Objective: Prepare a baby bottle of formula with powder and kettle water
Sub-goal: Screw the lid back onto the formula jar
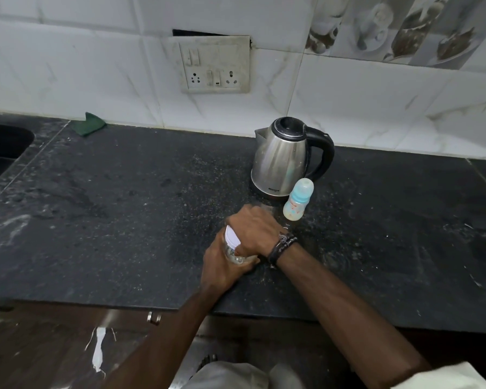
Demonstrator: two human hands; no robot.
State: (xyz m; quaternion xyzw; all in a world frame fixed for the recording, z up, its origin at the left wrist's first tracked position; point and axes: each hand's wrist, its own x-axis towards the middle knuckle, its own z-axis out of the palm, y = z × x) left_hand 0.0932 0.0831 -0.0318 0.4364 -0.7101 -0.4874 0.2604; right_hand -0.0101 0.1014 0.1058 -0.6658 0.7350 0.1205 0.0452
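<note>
We steadied the clear jar (pixel 237 255) on the counter (pixel 124 206) with our left hand (pixel 222 265) wrapped round it, right hand (pixel 253 231) clamped over its white lid (pixel 232 238), likely to unscrew it, the baby bottle (pixel 297 203) waiting beside the kettle (pixel 284 158).

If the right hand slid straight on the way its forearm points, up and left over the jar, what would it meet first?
Past the jar that both the right hand and left hand grip, only bare counter seems to lie ahead. The kettle and baby bottle sit off that line, though depth is uncertain.
</note>
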